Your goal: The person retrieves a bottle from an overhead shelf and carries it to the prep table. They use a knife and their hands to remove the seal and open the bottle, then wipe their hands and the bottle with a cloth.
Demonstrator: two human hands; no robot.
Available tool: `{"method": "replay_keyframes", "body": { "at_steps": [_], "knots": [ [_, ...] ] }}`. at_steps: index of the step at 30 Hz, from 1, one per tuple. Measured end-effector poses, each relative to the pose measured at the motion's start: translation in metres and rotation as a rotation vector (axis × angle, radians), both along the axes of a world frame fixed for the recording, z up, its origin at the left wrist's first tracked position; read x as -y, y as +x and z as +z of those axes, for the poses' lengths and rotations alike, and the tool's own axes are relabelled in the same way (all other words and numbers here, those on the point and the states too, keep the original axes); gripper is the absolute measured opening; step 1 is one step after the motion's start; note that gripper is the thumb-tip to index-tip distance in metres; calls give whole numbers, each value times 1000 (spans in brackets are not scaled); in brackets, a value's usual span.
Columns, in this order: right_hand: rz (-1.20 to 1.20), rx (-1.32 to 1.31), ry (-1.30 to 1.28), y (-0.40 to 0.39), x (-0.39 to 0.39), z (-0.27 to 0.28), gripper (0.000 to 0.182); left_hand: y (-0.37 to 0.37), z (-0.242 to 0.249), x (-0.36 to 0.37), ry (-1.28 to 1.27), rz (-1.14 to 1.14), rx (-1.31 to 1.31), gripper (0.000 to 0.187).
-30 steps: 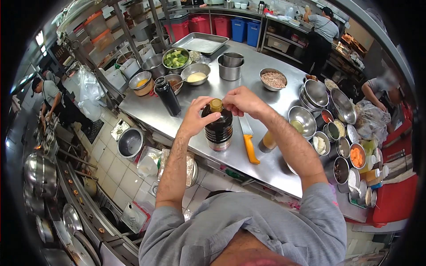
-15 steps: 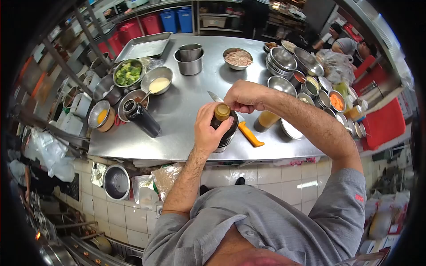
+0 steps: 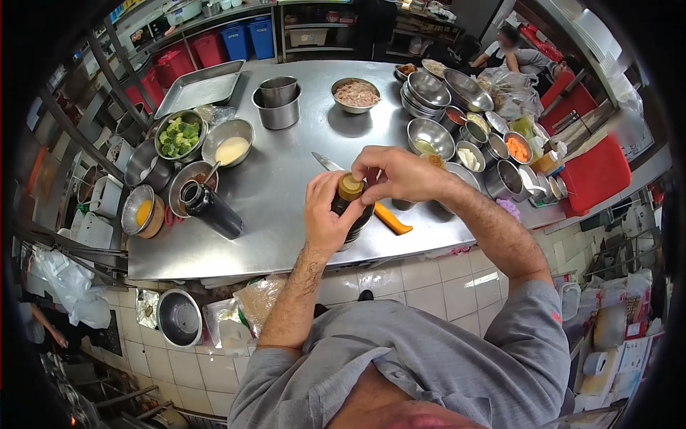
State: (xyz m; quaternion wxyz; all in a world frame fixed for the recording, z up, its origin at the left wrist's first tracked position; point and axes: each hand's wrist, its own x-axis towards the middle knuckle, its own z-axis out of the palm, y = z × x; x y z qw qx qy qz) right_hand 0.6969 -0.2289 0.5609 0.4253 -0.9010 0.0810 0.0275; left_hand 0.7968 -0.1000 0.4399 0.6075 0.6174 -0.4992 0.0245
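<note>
A dark bottle [image 3: 360, 223] with a gold cap [image 3: 349, 189] stands upright near the front edge of the steel table. My left hand [image 3: 327, 218] is wrapped around the neck of the bottle, just below the cap. My right hand [image 3: 404, 175] is closed, with thumb and fingertips pinched at the cap's right side. Partly hidden behind the bottle and my right hand lies a knife with a yellow handle [image 3: 393, 219]. Its blade [image 3: 325, 161] points away to the left.
Left on the table [image 3: 286, 186] are a black open-topped bottle [image 3: 218, 216], a broccoli bowl [image 3: 179, 137] and a bowl of pale yellow liquid [image 3: 232, 150]. A bowl of shredded meat [image 3: 355, 94] sits toward the back. Several metal bowls and carrots [image 3: 517, 149] crowd the right.
My right hand has come from beside the bottle onto the cap, its fingers now touching it. My left hand keeps its hold. The whole view has shifted slightly.
</note>
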Motion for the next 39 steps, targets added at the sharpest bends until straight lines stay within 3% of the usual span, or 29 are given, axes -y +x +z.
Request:
{"method": "replay_keyframes", "body": {
  "at_steps": [2,12,15,17,27,29,32,36,39],
  "knots": [
    [52,53,-250,6,3,-4,27,5,-1,0,4,-32,-22,42],
    [242,-48,-332,16,13,6,28,7,6,-1,44,-97,-44,42],
    [221,39,-304,13,16,-4,27,6,3,-1,35,-94,-57,42],
    [169,189,-117,10,20,-15,27,6,3,-1,53,-92,-51,43],
    [201,209,-79,2,27,-31,22,6,-1,-2,70,-93,-47,45],
    [22,90,372,-2,25,-36,11,5,1,-2,72,-90,-47,44],
    [-117,40,440,-2,29,-28,11,-2,4,-3,77,-51,-66,42],
    [-108,-49,375,1,24,-20,17,-21,5,1,65,126,-68,41],
    [-156,-143,359,9,23,-16,17,-21,9,0,73,105,-115,42]
  ]
}}
